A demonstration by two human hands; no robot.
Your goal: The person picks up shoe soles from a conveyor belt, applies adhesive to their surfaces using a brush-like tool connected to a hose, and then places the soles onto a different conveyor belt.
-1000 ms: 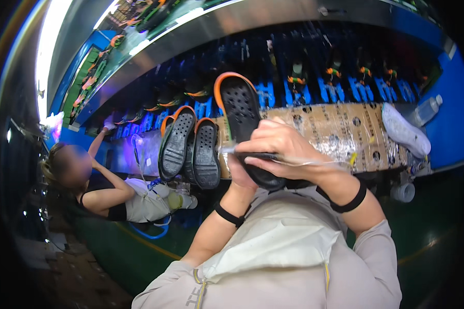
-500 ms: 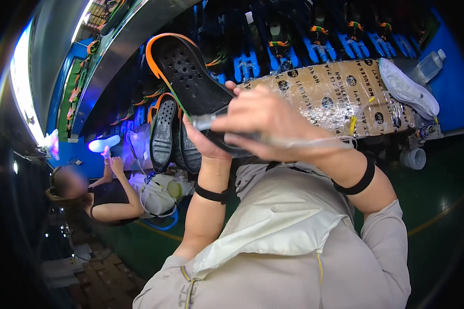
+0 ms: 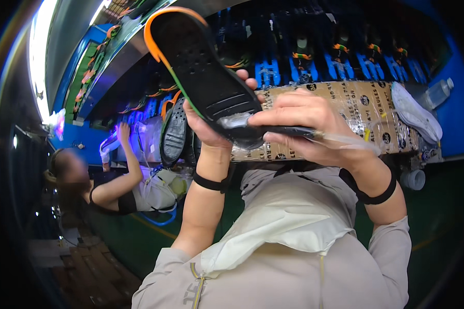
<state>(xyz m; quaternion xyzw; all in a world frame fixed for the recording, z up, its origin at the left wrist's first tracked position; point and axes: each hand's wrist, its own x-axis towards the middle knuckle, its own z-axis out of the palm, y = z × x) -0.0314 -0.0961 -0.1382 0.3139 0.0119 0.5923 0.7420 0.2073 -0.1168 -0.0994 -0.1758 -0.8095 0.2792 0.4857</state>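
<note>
My left hand (image 3: 207, 131) is closed around the heel end of a black shoe sole (image 3: 188, 67), its thumb along one edge and fingertips over the other. The sole is held tilted with its hollow, perforated side up; an orange and green rim runs along its left and far edges. In my right hand (image 3: 314, 121) is a brush (image 3: 291, 131) with a dark handle and pale, wet-looking bristles, which touch the sole near its ribbed heel. A clear tube (image 3: 350, 141) trails from the handle's end past my right wrist. Another dark sole (image 3: 174, 136) stands left of my left hand.
A bench top of film-wrapped cardboard (image 3: 384, 121) lies beyond my hands, bearing a white sole (image 3: 416, 110) at right. A clear bottle (image 3: 439, 91) lies farther right. Blue racks (image 3: 335, 67) carry dark and orange pieces along the back. A co-worker (image 3: 113, 185) sits at left.
The brush and my right hand have shifted right and slightly down, the bristles now on the heel area. The sole has risen a little. At left, the co-worker's arm has reached farther up.
</note>
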